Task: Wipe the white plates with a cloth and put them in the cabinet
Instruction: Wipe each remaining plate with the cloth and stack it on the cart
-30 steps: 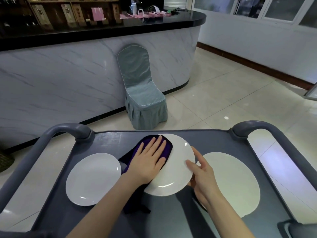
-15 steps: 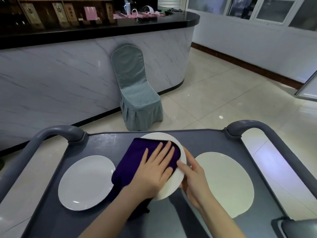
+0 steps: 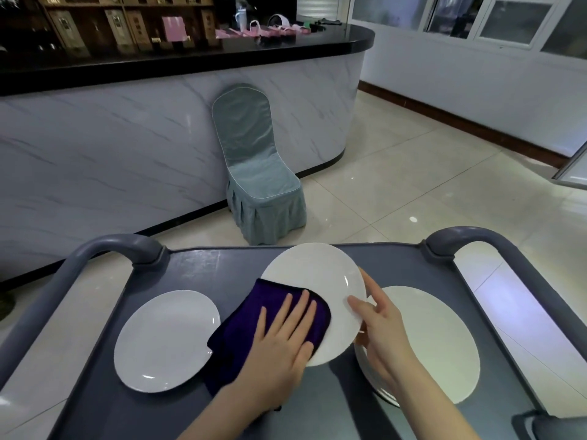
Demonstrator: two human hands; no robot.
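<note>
1. Where the grey service cart (image 3: 203, 271) begins on the left, by its curved left handle (image 3: 104, 249), a white plate (image 3: 165, 341) lies flat on the cart top, touched by no hand.
2. Just right of it, a dark purple cloth (image 3: 241, 331) is spread from the cart top up onto the lower left part of the middle plate (image 3: 317, 281).
3. The person's left hand (image 3: 282, 341) lies flat on the cloth with fingers straight and slightly apart, pressing it against that plate and gripping nothing.
4. The middle plate is tilted, its far edge raised above the cart top.
5. The right hand (image 3: 381, 331) holds this plate by its right rim, thumb on the upper face and fingers curled behind the edge.
6. Beneath that hand and further right, a larger white plate (image 3: 438, 338) rests on the cart; whether others lie stacked under it cannot be told.
7. The right handle (image 3: 476, 236) closes the cart's far right corner.
8. Beyond the cart, a chair in a grey-green cover (image 3: 257, 173) stands against a marble-fronted counter (image 3: 127, 138).
</note>
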